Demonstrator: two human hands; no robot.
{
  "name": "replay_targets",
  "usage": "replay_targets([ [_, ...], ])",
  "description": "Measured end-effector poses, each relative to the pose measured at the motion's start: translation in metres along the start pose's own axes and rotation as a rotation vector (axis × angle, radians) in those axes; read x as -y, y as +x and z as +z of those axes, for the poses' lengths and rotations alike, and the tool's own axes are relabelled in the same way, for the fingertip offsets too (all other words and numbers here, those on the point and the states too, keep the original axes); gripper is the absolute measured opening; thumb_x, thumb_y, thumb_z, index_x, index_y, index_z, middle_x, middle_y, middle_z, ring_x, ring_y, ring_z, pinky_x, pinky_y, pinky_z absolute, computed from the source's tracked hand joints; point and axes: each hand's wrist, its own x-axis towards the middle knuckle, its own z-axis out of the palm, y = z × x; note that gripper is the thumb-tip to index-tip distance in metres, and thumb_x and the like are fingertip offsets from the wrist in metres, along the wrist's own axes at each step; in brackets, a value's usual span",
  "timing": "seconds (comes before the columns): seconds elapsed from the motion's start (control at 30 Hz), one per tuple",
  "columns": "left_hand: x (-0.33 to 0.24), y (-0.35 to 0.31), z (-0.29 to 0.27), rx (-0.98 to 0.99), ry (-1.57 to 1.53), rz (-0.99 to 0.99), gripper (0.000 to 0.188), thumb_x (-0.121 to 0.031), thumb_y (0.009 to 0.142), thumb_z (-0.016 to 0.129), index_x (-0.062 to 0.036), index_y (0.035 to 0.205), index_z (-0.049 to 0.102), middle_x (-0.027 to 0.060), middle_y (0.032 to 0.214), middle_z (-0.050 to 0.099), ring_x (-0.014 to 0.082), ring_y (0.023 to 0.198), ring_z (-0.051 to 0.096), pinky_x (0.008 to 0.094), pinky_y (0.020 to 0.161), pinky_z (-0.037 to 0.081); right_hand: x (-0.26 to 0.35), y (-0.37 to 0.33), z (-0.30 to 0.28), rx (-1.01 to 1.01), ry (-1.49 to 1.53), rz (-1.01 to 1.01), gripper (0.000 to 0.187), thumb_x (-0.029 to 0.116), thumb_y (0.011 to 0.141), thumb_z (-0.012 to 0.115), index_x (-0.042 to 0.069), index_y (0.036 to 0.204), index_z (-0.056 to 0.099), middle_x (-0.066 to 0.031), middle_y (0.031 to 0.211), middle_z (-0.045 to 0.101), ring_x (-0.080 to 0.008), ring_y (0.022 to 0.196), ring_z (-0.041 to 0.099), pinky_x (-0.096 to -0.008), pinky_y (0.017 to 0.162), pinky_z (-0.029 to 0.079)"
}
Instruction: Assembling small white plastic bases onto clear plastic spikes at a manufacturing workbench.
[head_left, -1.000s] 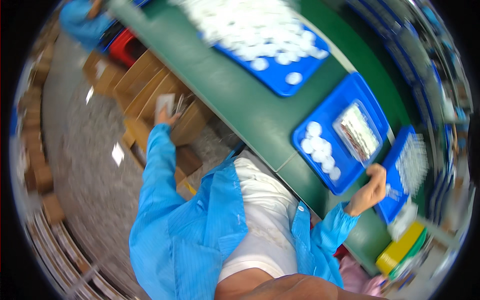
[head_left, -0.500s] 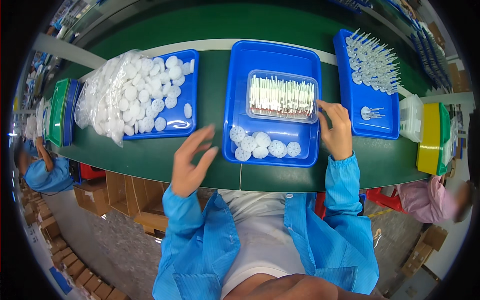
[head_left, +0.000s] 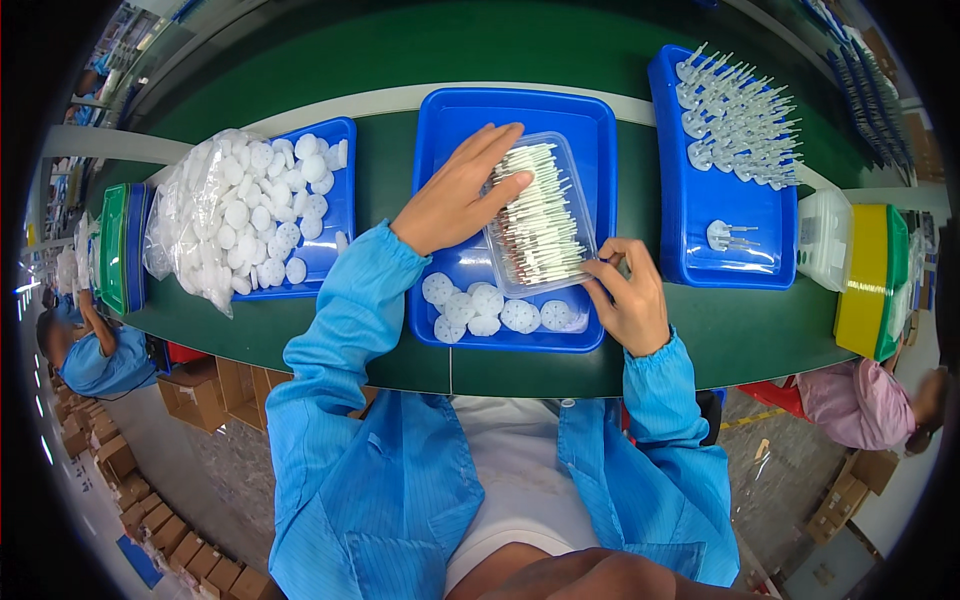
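Observation:
A clear plastic box (head_left: 576, 190) packed with thin pale sticks (head_left: 540, 215), some with reddish ends, sits turned at an angle over the middle blue tray (head_left: 440, 118). My left hand (head_left: 462, 190) grips its far left side, fingers along the edge and thumb over the sticks. At the near right corner, my right hand (head_left: 632, 298) pinches the rim between thumb and fingers. Several white perforated discs (head_left: 484, 304) lie in the near part of that tray, below the box.
On the left, a plastic bag (head_left: 190, 225) of white discs spills into a blue tray (head_left: 343, 185). A right-hand blue tray (head_left: 690, 230) holds rows of discs with upright sticks (head_left: 735, 120). Beyond it stand a clear container (head_left: 824, 240) and a yellow-green box (head_left: 870, 280). Co-workers sit at both sides.
My left hand has moved from beside the tray onto the box. The box has turned from lying straight to slanting, its right end swung nearer, with my right hand at its corner.

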Motion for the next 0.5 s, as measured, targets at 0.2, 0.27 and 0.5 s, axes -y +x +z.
replay_targets([
  [0.2,-0.005,0.003,-0.005,0.12,0.203,0.026,0.072,-0.051,0.105,0.056,-0.0018,0.155,0.044,0.0252,0.159,0.043,0.0445,0.153,0.029,0.0545,0.125,0.025,0.017,-0.003,0.002,0.01,0.16,-0.08,0.022,-0.004,0.074,0.082,0.0,0.094,0.073,-0.012,0.098,0.067,-0.0301,0.081,0.071,-0.0387,0.069,0.06],
  [0.27,-0.012,0.001,-0.008,0.174,0.266,0.026,0.073,-0.053,0.104,0.056,-0.0045,0.157,0.043,0.0241,0.162,0.04,0.0441,0.156,0.025,0.0545,0.126,0.022,0.027,-0.005,0.004,0.01,0.173,-0.094,0.022,-0.004,0.074,0.083,0.0,0.094,0.074,-0.0116,0.097,0.068,-0.0295,0.081,0.071,-0.0382,0.069,0.06],
  [0.5,-0.038,0.005,-0.011,0.397,0.226,0.096,0.085,-0.066,0.105,0.04,-0.0007,0.159,0.038,0.0234,0.166,0.032,0.0392,0.159,0.017,0.0515,0.129,0.014,0.044,0.016,-0.005,-0.085,0.274,-0.012,0.023,-0.002,0.073,0.087,0.0,0.094,0.077,-0.0123,0.095,0.071,-0.026,0.079,0.073,-0.0354,0.068,0.06],
])
